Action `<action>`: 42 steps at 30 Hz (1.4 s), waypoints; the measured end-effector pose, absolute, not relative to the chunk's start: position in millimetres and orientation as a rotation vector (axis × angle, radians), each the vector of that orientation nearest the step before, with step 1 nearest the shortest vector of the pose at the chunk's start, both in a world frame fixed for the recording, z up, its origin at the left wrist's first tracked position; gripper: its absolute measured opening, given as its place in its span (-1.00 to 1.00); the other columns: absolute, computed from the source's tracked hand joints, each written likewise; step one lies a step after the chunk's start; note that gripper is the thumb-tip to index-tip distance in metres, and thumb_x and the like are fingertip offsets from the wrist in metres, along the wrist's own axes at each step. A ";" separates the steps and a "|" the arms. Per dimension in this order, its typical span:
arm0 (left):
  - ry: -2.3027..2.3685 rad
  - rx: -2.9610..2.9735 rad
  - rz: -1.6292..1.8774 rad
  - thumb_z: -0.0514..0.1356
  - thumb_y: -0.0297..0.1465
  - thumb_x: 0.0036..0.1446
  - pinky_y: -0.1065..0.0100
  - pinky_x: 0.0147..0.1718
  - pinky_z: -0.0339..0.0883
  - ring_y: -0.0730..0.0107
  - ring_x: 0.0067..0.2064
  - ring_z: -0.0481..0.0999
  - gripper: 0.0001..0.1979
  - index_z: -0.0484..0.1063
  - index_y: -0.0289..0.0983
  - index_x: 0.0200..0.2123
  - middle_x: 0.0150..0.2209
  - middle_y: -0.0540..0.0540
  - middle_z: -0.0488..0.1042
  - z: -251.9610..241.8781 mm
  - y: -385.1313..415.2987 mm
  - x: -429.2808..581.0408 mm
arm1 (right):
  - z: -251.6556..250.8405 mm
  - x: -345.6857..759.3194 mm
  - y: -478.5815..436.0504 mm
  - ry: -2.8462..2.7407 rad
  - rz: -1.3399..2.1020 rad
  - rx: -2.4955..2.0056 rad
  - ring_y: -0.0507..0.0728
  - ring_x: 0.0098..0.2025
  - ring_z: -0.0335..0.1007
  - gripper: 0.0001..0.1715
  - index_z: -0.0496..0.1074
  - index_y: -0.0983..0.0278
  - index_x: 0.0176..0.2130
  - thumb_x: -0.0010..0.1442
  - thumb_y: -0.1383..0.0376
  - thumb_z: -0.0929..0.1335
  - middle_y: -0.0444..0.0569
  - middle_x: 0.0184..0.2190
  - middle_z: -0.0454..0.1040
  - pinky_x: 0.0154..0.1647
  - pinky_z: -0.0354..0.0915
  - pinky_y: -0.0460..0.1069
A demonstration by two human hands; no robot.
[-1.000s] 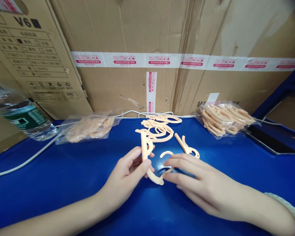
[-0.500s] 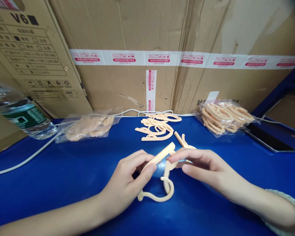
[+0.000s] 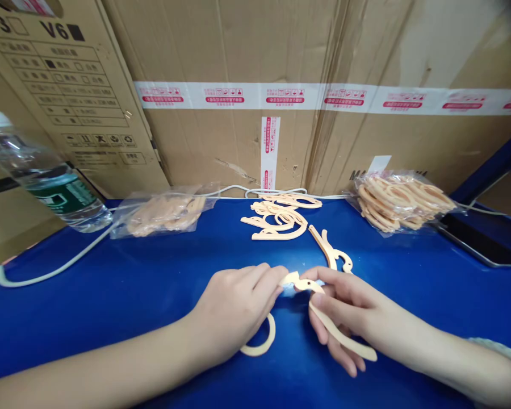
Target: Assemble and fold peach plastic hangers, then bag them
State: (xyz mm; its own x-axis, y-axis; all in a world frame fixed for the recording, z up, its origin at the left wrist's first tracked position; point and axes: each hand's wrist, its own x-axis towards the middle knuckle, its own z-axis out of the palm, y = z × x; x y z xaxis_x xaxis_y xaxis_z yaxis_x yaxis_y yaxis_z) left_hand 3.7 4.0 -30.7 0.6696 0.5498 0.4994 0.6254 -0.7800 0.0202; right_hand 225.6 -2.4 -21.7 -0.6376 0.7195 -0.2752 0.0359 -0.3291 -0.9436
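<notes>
My left hand (image 3: 238, 309) is closed, back upward, over a beige hanger hook (image 3: 269, 339) whose curved end shows beneath it. Between my fingers, a short beige end pokes out toward the right. My right hand (image 3: 344, 309) pinches a beige hanger arm (image 3: 349, 341); its long tapered part slants down across the fingers, and its rounded end with a small hole lies close to the left fingertips. Whether the two pieces touch or join is hard to see. Just beyond my right hand lies another beige hanger piece (image 3: 330, 250), partly covered by the fingers.
Several loose hanger pieces (image 3: 281, 227) lie at the back of the blue table (image 3: 153, 301). Clear bags of pieces sit left (image 3: 166, 213) and right (image 3: 402, 199). A phone (image 3: 481, 241), a water bottle (image 3: 63, 187), a white cable (image 3: 59, 272) and cardboard boxes (image 3: 221, 51) surround them.
My left hand has turned over, back upward, hiding much of its piece. My right hand has taken hold of the hanger arm, which now points down to the right. The view has shifted slightly.
</notes>
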 end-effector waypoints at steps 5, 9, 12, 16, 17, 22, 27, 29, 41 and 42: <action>-0.841 -2.615 -0.639 -0.12 -0.53 0.37 0.30 -0.67 0.18 0.30 -0.56 0.46 -0.73 0.37 -0.34 -0.18 -0.48 -0.01 0.43 -28.5 2.9 10.3 | -21.9 219.9 -6.2 -1.452 2.111 -1.026 -0.03 -0.80 0.25 -0.39 0.18 0.25 -0.09 0.18 -0.16 0.33 -0.25 -0.66 0.41 -0.84 0.11 -0.22; -0.780 -2.576 -0.579 -0.12 -0.58 0.30 0.28 -0.73 0.09 0.32 -0.65 0.38 -0.72 0.36 -0.31 -0.29 -0.56 0.03 0.36 -24.7 1.2 12.8 | -20.3 217.5 -10.8 -1.512 2.049 -1.127 -0.03 -0.84 0.20 -0.38 0.23 0.25 -0.16 0.17 -0.23 0.30 -0.27 -0.71 0.37 -0.88 0.06 -0.22; -0.707 -2.542 -0.561 -0.10 -0.59 0.28 0.28 -0.75 0.04 0.33 -0.67 0.36 -0.74 0.36 -0.34 -0.27 -0.58 0.03 0.36 -21.8 0.4 11.5 | -20.7 217.0 -15.4 -1.641 1.859 -1.210 -0.05 -0.83 0.19 -0.43 0.25 0.25 -0.26 0.24 -0.21 0.24 -0.25 -0.72 0.35 -0.86 0.00 -0.23; -0.706 -2.549 -0.543 -0.12 -0.58 0.30 0.28 -0.74 0.01 0.31 -0.68 0.35 -0.73 0.36 -0.38 -0.19 -0.57 0.02 0.38 -20.6 0.2 10.5 | -22.2 218.8 -19.7 -1.856 1.552 -1.242 -0.07 -0.81 0.21 -0.53 0.25 0.25 -0.36 0.37 -0.05 0.19 -0.24 -0.74 0.33 -0.79 0.02 -0.21; -0.737 -2.578 -0.537 -0.13 -0.58 0.31 0.29 -0.73 0.00 0.32 -0.68 0.34 -0.72 0.36 -0.36 -0.21 -0.58 0.02 0.38 -20.6 0.1 10.9 | -22.2 219.6 -20.4 -1.923 1.452 -1.220 -0.06 -0.79 0.22 -0.56 0.25 0.24 -0.37 0.39 -0.01 0.18 -0.23 -0.72 0.34 -0.76 0.05 -0.20; -1.126 -2.959 -0.528 -0.16 -0.47 0.38 0.36 -0.65 0.02 0.39 -0.66 0.30 -0.69 0.29 -0.24 -0.35 -0.61 0.08 0.33 -19.1 -2.1 14.0 | -17.9 221.7 -21.9 -2.177 0.961 -0.992 -0.04 -0.66 0.31 -0.64 0.30 0.25 -0.36 0.42 0.14 0.19 -0.16 -0.60 0.37 -0.62 0.17 -0.14; -1.676 -3.133 -0.727 -0.19 -0.27 0.40 0.38 -0.49 0.13 0.38 -0.53 0.34 -0.64 0.32 -0.21 -0.31 -0.55 0.07 0.31 -14.7 0.1 13.4 | -4.2 230.8 -8.6 -1.859 1.397 -0.983 -0.04 -0.66 0.32 -0.59 0.34 0.27 -0.23 0.42 0.02 0.18 -0.14 -0.55 0.43 -0.69 0.14 -0.17; -1.986 -3.121 -0.852 -0.15 -0.17 0.37 0.40 -0.52 0.12 0.40 -0.57 0.30 -0.62 0.34 -0.20 -0.33 -0.62 0.10 0.24 -13.7 4.9 12.4 | 4.3 241.5 3.5 -1.845 1.276 -0.988 -0.01 -0.55 0.37 -0.60 0.40 0.28 -0.21 0.41 0.04 0.21 -0.10 -0.48 0.46 -0.61 0.21 -0.15; -3.020 -2.533 -2.257 0.31 -0.09 0.08 0.53 -0.71 0.15 0.52 -0.69 0.37 -0.61 0.35 -0.28 -0.26 -0.48 -0.14 0.61 -16.5 32.8 -12.3 | 9.4 292.6 56.3 -2.494 0.085 -0.976 0.05 -0.33 0.43 -0.70 0.59 0.28 -0.22 0.31 0.43 0.26 -0.01 -0.30 0.43 -0.31 0.35 -0.05; -3.018 -2.473 -2.331 0.30 -0.13 0.11 0.52 -0.69 0.20 0.50 -0.66 0.40 -0.64 0.36 -0.28 -0.23 -0.44 -0.15 0.63 -16.0 30.7 -13.5 | 8.9 292.8 56.4 -2.539 0.084 -1.007 0.05 -0.34 0.43 -0.70 0.58 0.30 -0.25 0.29 0.46 0.26 -0.01 -0.30 0.44 -0.30 0.35 -0.05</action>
